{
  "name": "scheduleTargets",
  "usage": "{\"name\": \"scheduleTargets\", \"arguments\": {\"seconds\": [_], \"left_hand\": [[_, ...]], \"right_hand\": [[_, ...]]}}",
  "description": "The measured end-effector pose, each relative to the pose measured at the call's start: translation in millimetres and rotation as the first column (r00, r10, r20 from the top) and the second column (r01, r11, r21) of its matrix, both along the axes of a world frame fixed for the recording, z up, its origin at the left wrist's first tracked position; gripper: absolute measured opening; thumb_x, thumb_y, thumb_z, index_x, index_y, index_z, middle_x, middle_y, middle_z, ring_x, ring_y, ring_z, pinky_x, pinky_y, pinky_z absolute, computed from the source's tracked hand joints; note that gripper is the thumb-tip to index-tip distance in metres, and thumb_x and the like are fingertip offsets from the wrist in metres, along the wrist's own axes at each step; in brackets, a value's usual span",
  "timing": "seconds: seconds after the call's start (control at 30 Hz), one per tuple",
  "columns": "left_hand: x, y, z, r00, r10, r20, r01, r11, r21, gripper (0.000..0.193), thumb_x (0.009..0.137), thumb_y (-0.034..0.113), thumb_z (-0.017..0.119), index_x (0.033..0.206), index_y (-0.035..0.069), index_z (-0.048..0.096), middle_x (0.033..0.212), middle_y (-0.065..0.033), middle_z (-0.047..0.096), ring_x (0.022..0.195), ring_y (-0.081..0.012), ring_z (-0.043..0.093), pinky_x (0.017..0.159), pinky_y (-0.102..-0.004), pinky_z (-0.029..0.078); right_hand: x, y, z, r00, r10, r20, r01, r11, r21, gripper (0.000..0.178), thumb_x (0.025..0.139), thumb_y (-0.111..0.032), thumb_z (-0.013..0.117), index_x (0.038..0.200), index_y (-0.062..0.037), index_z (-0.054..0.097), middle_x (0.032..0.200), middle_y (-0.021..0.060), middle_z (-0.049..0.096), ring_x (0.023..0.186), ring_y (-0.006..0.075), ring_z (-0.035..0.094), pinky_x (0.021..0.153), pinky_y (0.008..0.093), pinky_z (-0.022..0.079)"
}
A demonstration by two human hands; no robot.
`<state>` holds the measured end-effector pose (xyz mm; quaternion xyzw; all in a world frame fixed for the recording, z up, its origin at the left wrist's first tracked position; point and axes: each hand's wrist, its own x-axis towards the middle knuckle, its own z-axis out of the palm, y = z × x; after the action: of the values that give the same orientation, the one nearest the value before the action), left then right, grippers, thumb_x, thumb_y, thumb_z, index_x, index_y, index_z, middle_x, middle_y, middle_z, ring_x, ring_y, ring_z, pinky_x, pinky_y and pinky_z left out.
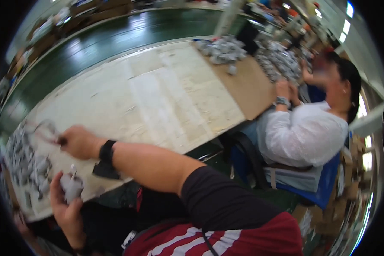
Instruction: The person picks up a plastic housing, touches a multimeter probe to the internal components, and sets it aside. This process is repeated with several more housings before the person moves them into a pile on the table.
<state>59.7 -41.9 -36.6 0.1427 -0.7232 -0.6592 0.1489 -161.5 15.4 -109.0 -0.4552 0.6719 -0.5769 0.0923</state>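
My left hand (67,213) is closed around a small rounded grey part (72,187) with a thin white piece sticking up from its top. It is held just above the table's near left edge. Farther forward, my right hand (82,143) is closed on a thin, dark-ended object (61,140), from which blurred reddish lines run to the left; its kind is too smeared to tell. Both hands are beside a heap of grey parts (23,158) at the table's left end. Below my right wrist lies a flat dark item (106,170).
The pale worktable (111,98) has whitish tape strips. On its right, a cardboard sheet (239,85) bears another pile of grey parts (222,49). A co-worker in white (301,132) sits there on a blue chair (328,181), hands near more grey parts. A post (227,19) rises behind.
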Motion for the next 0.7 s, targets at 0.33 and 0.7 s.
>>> {"name": "scheduleTargets", "arguments": {"seconds": [0.33,0.7], "left_hand": [[-22,-46,-69,0.989,0.126,-0.081,-0.128,0.991,-0.024,0.067,0.08,-0.001,0.08,0.14,-0.001,0.051,0.122,-0.0097,0.061,0.113,-0.016,0.059,0.098,-0.0309,0.05],[-25,-43,-72,0.986,0.123,-0.113,-0.11,0.988,0.113,0.063,0.085,-0.005,0.078,0.141,-0.003,0.05,0.114,-0.008,0.067,0.103,-0.0122,0.064,0.091,-0.0266,0.054]], "right_hand": [[-8,20,12,0.848,0.052,0.527,-0.102,0.993,0.065,0.017,0.095,-0.02,0.072,0.095,-0.0023,0.072,0.082,0.0066,0.072,0.068,0.0105,0.063,0.06,0.0263,0.051],[7,22,18,0.835,0.104,0.54,-0.187,0.977,0.1,0.018,0.096,-0.02,0.072,0.096,-0.0013,0.07,0.081,0.0044,0.071,0.06,0.0074,0.059,0.055,0.023,0.049]]}}
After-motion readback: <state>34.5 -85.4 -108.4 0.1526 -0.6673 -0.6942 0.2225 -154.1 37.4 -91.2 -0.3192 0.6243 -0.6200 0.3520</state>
